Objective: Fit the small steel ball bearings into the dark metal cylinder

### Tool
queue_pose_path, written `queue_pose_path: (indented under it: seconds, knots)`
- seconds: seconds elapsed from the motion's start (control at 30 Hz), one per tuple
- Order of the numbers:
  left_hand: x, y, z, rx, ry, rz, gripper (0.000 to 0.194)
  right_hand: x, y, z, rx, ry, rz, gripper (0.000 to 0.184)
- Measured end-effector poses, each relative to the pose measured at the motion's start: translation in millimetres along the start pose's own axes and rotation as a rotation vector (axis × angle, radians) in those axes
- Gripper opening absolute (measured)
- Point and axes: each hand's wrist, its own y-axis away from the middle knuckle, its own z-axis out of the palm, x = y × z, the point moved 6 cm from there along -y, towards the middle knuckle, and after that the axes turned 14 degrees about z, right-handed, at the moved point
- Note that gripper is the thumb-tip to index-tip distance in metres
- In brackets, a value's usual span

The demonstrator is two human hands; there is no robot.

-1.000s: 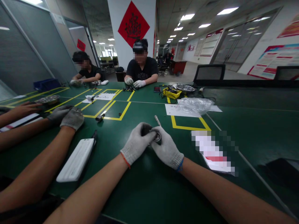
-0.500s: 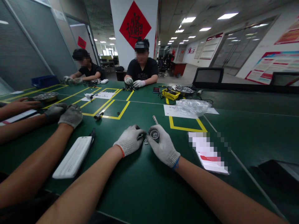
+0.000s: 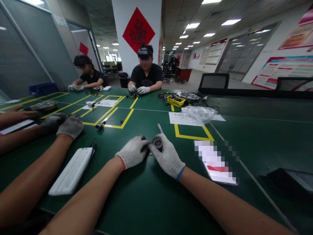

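My right hand point(image 3: 168, 158), in a white knit glove with a blue cuff edge, is closed round a dark cup-shaped metal part point(image 3: 157, 143). Its round opening faces up toward me. A thin ridged metal rod point(image 3: 159, 128) sticks out beyond the same hand; whether it belongs to the cup part is hidden. My left hand point(image 3: 134, 151), gloved with an orange cuff edge, has its fingertips pinched together right beside the cup part. What they hold, if anything, cannot be seen. Several small metal rings point(image 3: 150, 153) lie on the green table point(image 3: 137, 202) between the hands.
A white box-shaped device point(image 3: 70, 171) lies left, near a neighbour's gloved hand point(image 3: 70, 126). At right is a phone point(image 3: 220, 169). Farther off are a metal cylinder point(image 3: 99, 125), a plastic bag point(image 3: 199, 114) on paper and a yellow tray point(image 3: 176, 101). Two people sit opposite.
The view has shifted slightly, so everything sits a little left and lower. My left fingertips have moved closer to the cup part, and fewer of the small rings show.
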Motion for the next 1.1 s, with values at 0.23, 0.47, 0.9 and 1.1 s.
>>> queue_pose_path:
  seconds: [0.23,0.47,0.9,1.1]
  knots:
    - [2.0,-0.6,0.7,-0.048,-0.053,0.026,0.018,12.8,-3.0,-1.5,0.077,0.01,0.071,0.018]
    - [1.9,-0.6,0.4,-0.058,-0.065,0.052,0.019,9.8,-1.1,-3.7,0.101,0.007,0.055,0.019]
    - [2.9,0.2,0.4,-0.084,-0.062,0.063,0.019,3.9,2.3,-7.0,0.151,-0.017,-0.015,0.019]
    - [-1.6,-0.3,2.4,-0.072,-0.031,0.028,0.018,8.8,-2.3,-8.6,0.172,-0.077,0.042,0.02]
